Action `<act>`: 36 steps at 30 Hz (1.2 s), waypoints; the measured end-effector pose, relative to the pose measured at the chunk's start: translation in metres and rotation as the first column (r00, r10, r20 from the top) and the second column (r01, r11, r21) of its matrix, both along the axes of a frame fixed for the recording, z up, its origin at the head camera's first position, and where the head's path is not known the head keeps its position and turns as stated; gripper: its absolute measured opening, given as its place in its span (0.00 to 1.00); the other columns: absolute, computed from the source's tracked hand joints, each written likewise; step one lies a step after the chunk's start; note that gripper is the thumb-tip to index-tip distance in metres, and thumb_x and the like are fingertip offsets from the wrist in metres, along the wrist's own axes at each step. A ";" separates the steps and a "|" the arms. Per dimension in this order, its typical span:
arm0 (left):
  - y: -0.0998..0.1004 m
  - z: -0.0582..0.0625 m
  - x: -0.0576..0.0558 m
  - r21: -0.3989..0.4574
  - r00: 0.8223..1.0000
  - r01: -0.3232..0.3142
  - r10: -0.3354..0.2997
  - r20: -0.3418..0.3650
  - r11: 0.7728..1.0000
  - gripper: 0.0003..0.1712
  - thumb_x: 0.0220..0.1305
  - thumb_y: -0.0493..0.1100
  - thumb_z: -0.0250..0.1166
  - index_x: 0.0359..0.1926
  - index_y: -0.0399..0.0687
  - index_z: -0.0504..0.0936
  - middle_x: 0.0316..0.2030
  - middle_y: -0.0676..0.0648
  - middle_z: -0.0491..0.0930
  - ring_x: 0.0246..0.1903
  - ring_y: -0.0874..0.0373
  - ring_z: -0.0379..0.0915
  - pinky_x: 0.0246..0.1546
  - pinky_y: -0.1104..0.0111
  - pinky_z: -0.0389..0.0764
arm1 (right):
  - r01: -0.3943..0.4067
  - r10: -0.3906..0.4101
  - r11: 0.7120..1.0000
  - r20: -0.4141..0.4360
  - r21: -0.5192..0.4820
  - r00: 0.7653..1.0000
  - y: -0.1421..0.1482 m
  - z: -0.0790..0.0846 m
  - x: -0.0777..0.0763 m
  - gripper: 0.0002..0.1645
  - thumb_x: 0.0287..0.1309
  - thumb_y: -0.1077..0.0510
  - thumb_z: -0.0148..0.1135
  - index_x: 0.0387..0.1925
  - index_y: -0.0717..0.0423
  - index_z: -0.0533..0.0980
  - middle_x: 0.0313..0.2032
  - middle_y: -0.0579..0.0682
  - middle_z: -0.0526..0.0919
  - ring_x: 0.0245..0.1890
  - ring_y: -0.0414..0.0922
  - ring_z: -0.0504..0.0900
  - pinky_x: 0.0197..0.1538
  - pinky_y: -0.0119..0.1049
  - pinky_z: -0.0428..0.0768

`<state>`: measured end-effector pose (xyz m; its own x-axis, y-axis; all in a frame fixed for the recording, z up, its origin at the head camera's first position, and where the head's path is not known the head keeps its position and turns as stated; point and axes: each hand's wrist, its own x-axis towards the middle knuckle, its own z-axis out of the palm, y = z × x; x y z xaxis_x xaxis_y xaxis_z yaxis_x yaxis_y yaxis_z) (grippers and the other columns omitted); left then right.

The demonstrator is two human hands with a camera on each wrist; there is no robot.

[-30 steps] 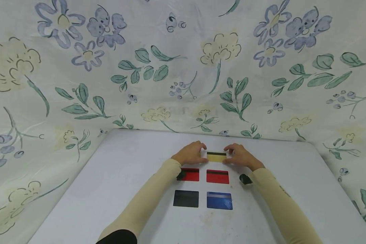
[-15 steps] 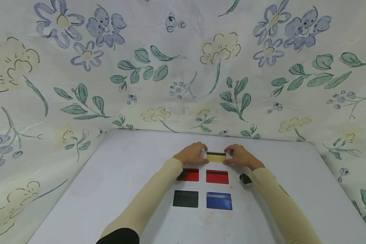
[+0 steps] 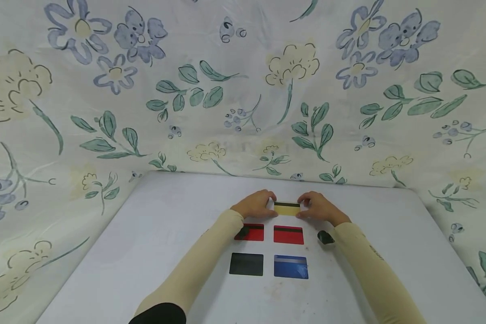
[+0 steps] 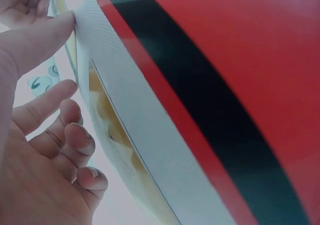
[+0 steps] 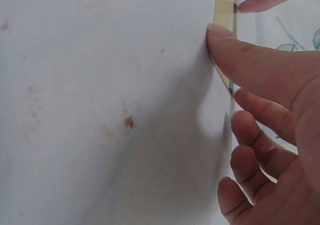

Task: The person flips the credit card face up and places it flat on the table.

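Observation:
A yellow card with a dark stripe (image 3: 287,209) lies on the white table at the top of a group of cards. My left hand (image 3: 253,204) pinches its left end between thumb and index finger. At the right end my right hand (image 3: 321,209) does the same. The right wrist view shows the right thumb (image 5: 235,52) on the near edge of the yellow card (image 5: 224,7), the other fingers bent below. In the left wrist view, the other fingers of my left hand (image 4: 45,160) are loosely curled, and a red card (image 4: 250,40) with a black stripe fills the right side.
Two red cards, left (image 3: 254,232) and right (image 3: 288,235), lie nearer, the left one partly covered by a dark object at my wrist. A black card (image 3: 246,264) and a blue card (image 3: 291,267) lie closest. Another dark object (image 3: 326,237) is beside the right sleeve.
Almost nothing differs. My left hand has shifted very slightly toward the right and nearer; the right hand and the cards look the same.

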<state>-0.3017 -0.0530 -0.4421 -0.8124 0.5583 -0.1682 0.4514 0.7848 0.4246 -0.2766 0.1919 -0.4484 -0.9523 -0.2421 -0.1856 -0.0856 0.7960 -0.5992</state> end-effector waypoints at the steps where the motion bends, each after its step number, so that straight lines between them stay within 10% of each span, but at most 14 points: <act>1: 0.000 0.000 0.000 -0.001 1.000 -0.001 0.001 0.001 1.000 0.29 0.66 0.52 0.71 0.64 0.47 0.77 0.48 0.46 0.79 0.46 0.55 0.71 0.58 0.62 0.78 | 0.000 0.000 1.000 0.000 -0.001 1.000 0.000 0.000 0.000 0.30 0.55 0.54 0.78 0.58 0.59 0.79 0.49 0.57 0.79 0.50 0.51 0.74 0.59 0.47 0.78; 36: 0.005 0.001 -0.004 -0.006 1.000 -0.001 0.001 0.029 1.000 0.29 0.67 0.51 0.70 0.65 0.47 0.76 0.51 0.45 0.79 0.49 0.54 0.73 0.62 0.60 0.78 | -0.012 0.013 0.999 0.031 -0.035 0.999 0.002 0.000 -0.010 0.28 0.56 0.56 0.78 0.55 0.60 0.77 0.44 0.54 0.76 0.49 0.49 0.74 0.56 0.41 0.77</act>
<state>-0.3060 -0.0481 -0.4415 -0.8076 0.5567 -0.1946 0.4386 0.7876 0.4328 -0.2866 0.1938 -0.4488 -0.9429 -0.2610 -0.2067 -0.0762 0.7735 -0.6292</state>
